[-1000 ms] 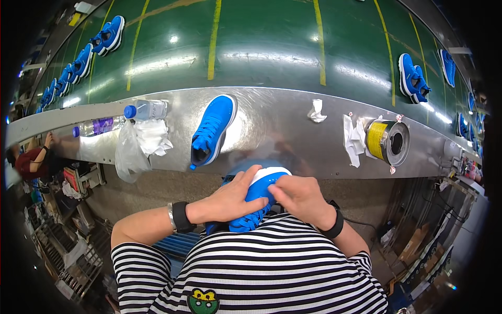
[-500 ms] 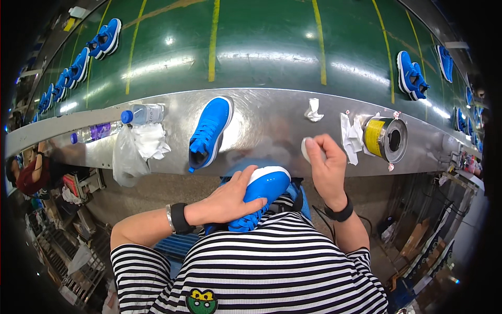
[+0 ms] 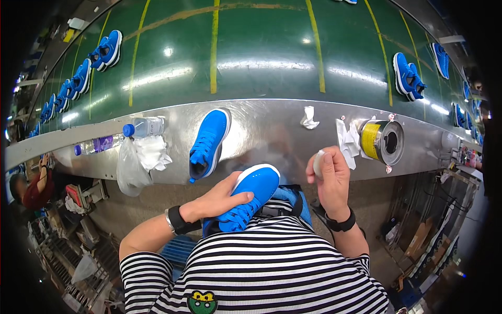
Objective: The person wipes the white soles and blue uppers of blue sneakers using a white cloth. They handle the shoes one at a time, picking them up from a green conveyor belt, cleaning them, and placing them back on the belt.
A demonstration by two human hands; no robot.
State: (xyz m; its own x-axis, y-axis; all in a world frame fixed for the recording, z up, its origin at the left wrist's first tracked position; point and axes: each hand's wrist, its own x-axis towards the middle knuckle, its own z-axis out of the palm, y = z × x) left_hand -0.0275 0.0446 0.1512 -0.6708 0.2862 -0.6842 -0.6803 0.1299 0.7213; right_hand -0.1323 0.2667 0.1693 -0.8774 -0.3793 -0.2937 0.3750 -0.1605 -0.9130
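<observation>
A blue sneaker [image 3: 255,189] with a white sole edge rests against my striped shirt, toe pointing away from me. Its side is gripped by my left hand [image 3: 219,200], the thumb lying across the upper. Off to the right, above the bench's near edge, my right hand [image 3: 333,178] pinches a small white pad [image 3: 318,163], possibly folded cloth or tissue; most of it hides behind the fingers. A matching blue sneaker [image 3: 209,140] lies alone on the metal bench, toe away from me.
The steel bench [image 3: 272,133] borders a green conveyor belt [image 3: 261,42] carrying blue sneakers [image 3: 409,77]. An open can [image 3: 384,141] with a yellow label stands right, beside crumpled tissue [image 3: 347,141]. Plastic bottles [image 3: 144,127] and a plastic bag [image 3: 130,167] lie left. Another person [image 3: 39,186] is at far left.
The held sneaker has shifted slightly left, with its sole edge less visible. My right hand has turned, bringing its fingers and the white pad upward. The view has tilted slightly.
</observation>
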